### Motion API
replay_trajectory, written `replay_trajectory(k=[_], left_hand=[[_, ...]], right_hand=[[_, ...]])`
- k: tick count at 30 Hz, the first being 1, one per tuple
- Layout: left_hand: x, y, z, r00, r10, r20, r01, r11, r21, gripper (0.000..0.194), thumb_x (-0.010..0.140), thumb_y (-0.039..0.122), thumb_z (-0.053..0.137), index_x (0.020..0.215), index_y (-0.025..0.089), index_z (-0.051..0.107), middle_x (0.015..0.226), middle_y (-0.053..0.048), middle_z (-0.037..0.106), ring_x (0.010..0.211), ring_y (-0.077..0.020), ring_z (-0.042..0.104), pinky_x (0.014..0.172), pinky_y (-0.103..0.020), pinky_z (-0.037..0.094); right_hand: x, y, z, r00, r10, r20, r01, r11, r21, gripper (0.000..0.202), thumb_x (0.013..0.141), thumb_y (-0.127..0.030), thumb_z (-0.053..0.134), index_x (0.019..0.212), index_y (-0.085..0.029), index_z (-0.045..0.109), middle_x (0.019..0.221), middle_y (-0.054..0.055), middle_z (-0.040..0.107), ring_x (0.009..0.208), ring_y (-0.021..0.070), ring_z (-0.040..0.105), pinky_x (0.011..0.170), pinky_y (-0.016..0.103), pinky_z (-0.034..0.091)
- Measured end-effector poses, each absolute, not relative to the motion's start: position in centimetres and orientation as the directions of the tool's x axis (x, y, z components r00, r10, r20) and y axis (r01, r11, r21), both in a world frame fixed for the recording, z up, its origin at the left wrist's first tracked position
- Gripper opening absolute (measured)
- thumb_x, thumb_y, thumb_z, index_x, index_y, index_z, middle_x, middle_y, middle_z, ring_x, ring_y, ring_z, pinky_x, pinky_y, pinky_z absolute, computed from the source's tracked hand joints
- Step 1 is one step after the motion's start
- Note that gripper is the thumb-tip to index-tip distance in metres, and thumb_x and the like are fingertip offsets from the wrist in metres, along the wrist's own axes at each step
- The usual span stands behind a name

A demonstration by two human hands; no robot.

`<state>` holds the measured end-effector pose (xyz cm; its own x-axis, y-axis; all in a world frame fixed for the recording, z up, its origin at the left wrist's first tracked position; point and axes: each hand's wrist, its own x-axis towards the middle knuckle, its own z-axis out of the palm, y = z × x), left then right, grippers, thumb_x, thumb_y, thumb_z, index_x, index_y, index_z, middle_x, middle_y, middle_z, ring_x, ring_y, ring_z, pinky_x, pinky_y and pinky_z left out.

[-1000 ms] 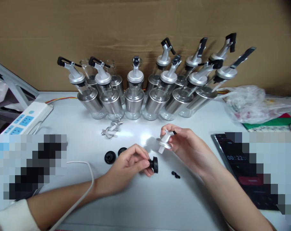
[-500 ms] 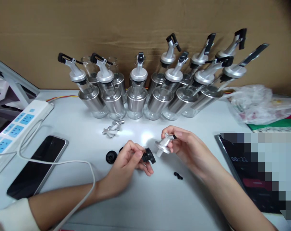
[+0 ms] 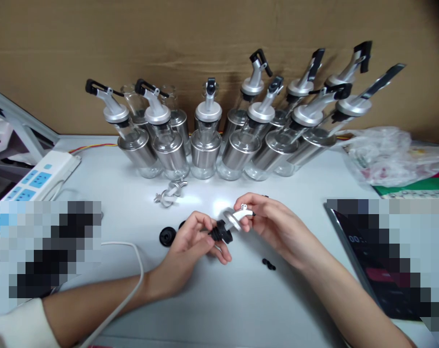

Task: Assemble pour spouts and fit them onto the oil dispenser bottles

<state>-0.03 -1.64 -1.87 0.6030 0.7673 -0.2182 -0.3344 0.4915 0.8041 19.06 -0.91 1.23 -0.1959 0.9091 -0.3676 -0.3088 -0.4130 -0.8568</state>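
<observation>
My left hand pinches a black ribbed stopper between thumb and fingers, its wide end turned to the right. My right hand grips a silver pour spout by its narrow end. The spout's round flange is at the stopper's wide end; whether its stem sits inside I cannot tell. Beside my left hand lies another black stopper, and a further black piece is mostly hidden behind the fingers. Several small black parts rest below my right hand. Silver spout pieces lie beyond my left hand.
Glass bottles with steel sleeves, several topped with pour spouts, line the back by a cardboard wall. A power strip and white cable are left. A tablet-like screen and plastic bags are right.
My right hand has moved left, bringing the silver spout from a short distance away up to the black stopper. My left hand has barely moved.
</observation>
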Motion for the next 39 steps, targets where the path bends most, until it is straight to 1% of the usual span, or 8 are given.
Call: replay_trajectory(k=[3,7,15,20,22,28,33,39], left_hand=[[0.1,-1.6,-1.8,0.602,0.768,-0.219,-0.319,0.482,0.816,0.026,0.086,0.036,0.061,0.087,0.018,0.041,0.069,0.000,0.066,0.066,-0.0114,0.064,0.063,-0.023,0.046],[0.3,-1.5,-1.6,0.582,0.780,-0.229,-0.293,0.464,0.836,0.029,0.085,0.039,0.062,0.087,0.019,0.041,0.069,0.002,0.065,0.064,-0.0101,0.063,0.062,-0.022,0.046],[0.3,-1.5,-1.2,0.578,0.780,-0.239,-0.233,0.439,0.868,0.031,0.085,0.042,0.061,0.085,0.019,0.040,0.072,0.004,0.061,0.066,-0.0079,0.062,0.066,-0.021,0.043],[0.3,-1.6,-1.3,0.557,0.792,-0.248,-0.209,0.423,0.882,0.032,0.086,0.045,0.058,0.087,0.020,0.038,0.080,0.004,0.057,0.067,-0.0073,0.062,0.070,-0.023,0.042],[0.3,-1.7,-1.4,0.560,0.794,-0.235,-0.204,0.408,0.890,0.032,0.086,0.046,0.057,0.089,0.020,0.038,0.082,0.004,0.056,0.067,-0.0075,0.062,0.069,-0.024,0.042],[0.3,-1.6,-1.6,0.579,0.786,-0.218,-0.183,0.385,0.905,0.032,0.086,0.046,0.057,0.093,0.021,0.038,0.086,0.003,0.053,0.067,-0.0086,0.062,0.069,-0.025,0.042],[0.2,-1.6,-1.6,0.586,0.785,-0.201,-0.205,0.383,0.901,0.030,0.089,0.046,0.052,0.098,0.023,0.035,0.094,-0.001,0.056,0.068,-0.0102,0.062,0.070,-0.028,0.042],[0.1,-1.8,-2.4,0.601,0.787,-0.140,-0.240,0.345,0.907,0.039,0.091,0.040,0.052,0.123,0.033,0.032,0.112,-0.003,0.050,0.078,-0.0116,0.063,0.074,-0.029,0.044]], right_hand=[[19.1,-0.9,1.1,-0.172,0.914,-0.368,-0.284,-0.403,-0.870,0.013,0.073,-0.022,0.054,0.077,-0.015,0.064,0.063,-0.001,0.055,0.060,0.0092,0.047,0.063,0.024,0.036],[19.1,-0.9,1.0,-0.128,0.927,-0.353,-0.155,-0.370,-0.916,0.010,0.078,-0.026,0.055,0.078,-0.017,0.060,0.060,-0.003,0.053,0.057,0.0094,0.047,0.061,0.025,0.035],[18.9,-0.9,1.6,-0.193,0.951,-0.242,0.003,-0.246,-0.969,0.020,0.081,-0.037,0.060,0.076,-0.019,0.052,0.061,-0.004,0.048,0.056,0.0099,0.044,0.056,0.024,0.036],[19.4,-1.1,1.5,-0.235,0.944,-0.230,0.096,-0.213,-0.972,0.021,0.085,-0.040,0.056,0.085,-0.019,0.055,0.058,-0.006,0.040,0.054,0.0100,0.036,0.053,0.025,0.027],[19.5,-1.3,1.4,-0.262,0.937,-0.232,0.121,-0.207,-0.971,0.021,0.086,-0.040,0.054,0.086,-0.019,0.055,0.061,-0.005,0.042,0.057,0.0101,0.036,0.054,0.025,0.026],[19.2,-1.5,1.3,-0.304,0.921,-0.245,0.090,-0.228,-0.969,0.022,0.088,-0.042,0.054,0.085,-0.020,0.051,0.063,-0.005,0.044,0.056,0.0092,0.040,0.055,0.024,0.031],[19.0,-1.6,1.4,-0.302,0.916,-0.265,-0.006,-0.280,-0.960,0.028,0.085,-0.047,0.057,0.086,-0.020,0.049,0.063,-0.004,0.052,0.060,0.0115,0.052,0.061,0.027,0.038],[19.1,-1.6,1.3,-0.329,0.911,-0.250,0.012,-0.261,-0.965,0.031,0.086,-0.050,0.056,0.083,-0.020,0.048,0.061,-0.005,0.047,0.056,0.0093,0.044,0.056,0.024,0.034]])
